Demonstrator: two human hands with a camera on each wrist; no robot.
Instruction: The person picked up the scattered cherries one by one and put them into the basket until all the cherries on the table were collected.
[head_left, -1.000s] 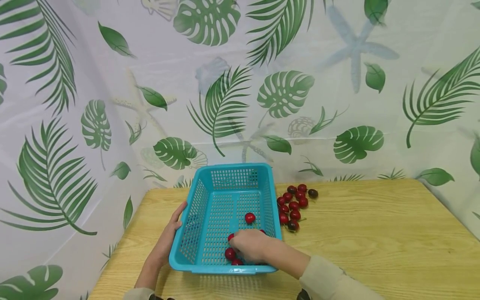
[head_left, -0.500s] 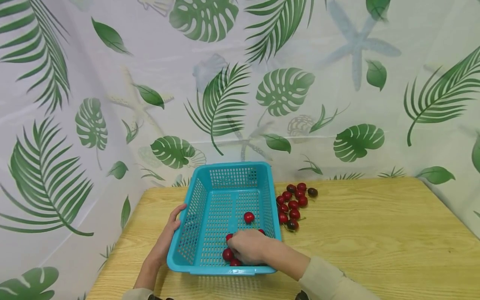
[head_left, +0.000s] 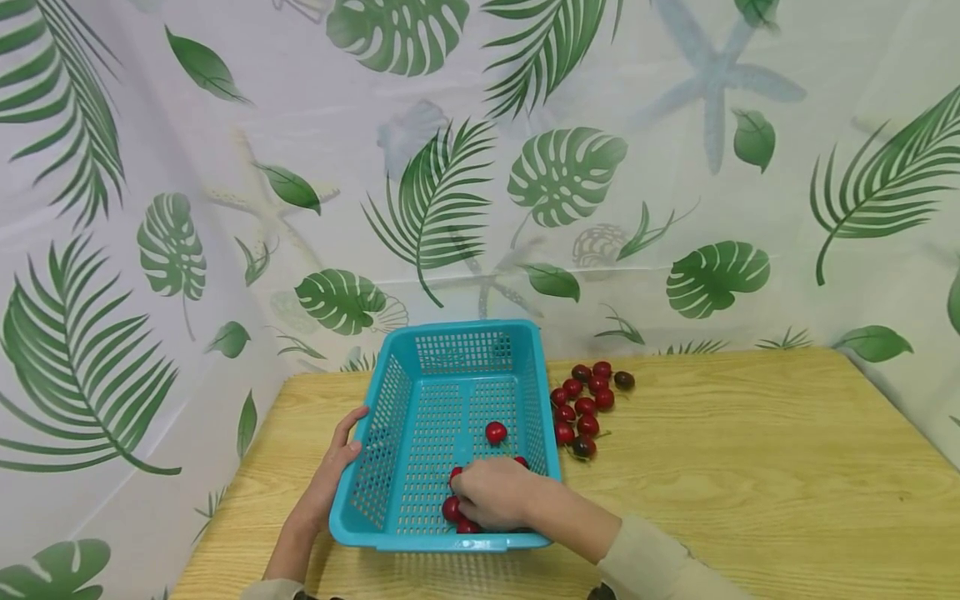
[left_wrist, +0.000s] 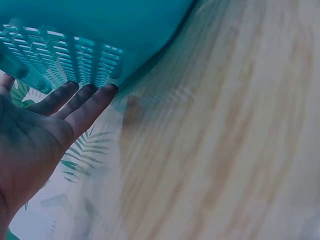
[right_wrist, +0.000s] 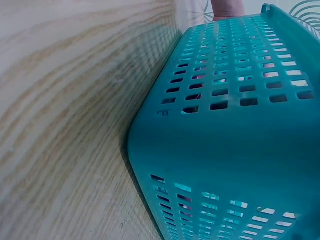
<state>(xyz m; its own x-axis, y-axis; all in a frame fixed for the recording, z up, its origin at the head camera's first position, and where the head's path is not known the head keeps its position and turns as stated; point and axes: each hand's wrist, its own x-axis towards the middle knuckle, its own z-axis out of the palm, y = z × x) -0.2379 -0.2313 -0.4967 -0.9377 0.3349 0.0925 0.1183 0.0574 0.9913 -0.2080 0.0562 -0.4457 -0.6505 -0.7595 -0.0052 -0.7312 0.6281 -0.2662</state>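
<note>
A blue perforated plastic basket point(head_left: 465, 400) stands on the wooden table. My left hand point(head_left: 330, 477) rests against its left side, fingers straight; the left wrist view shows the fingertips point(left_wrist: 107, 92) at the holed wall. Inside the basket's near right part, my right hand point(head_left: 491, 493) reaches down among red cherries with bent fingers. One cherry point(head_left: 452, 508) lies at its fingertips, and another cherry point(head_left: 496, 432) sits farther back. The hand covers part of this group, and I cannot tell whether it grips one. In the right wrist view, the basket wall point(right_wrist: 210, 145) hides the hand.
Several dark red cherries point(head_left: 585, 407), some with stems, lie in a loose cluster on the table right of the basket. The wooden table point(head_left: 750, 467) extends to the right. A leaf-patterned cloth point(head_left: 645, 200) hangs behind and at the left.
The head view has shifted slightly, so everything sits a little farther left in it. Both hands, the basket and the cherries keep their places relative to each other.
</note>
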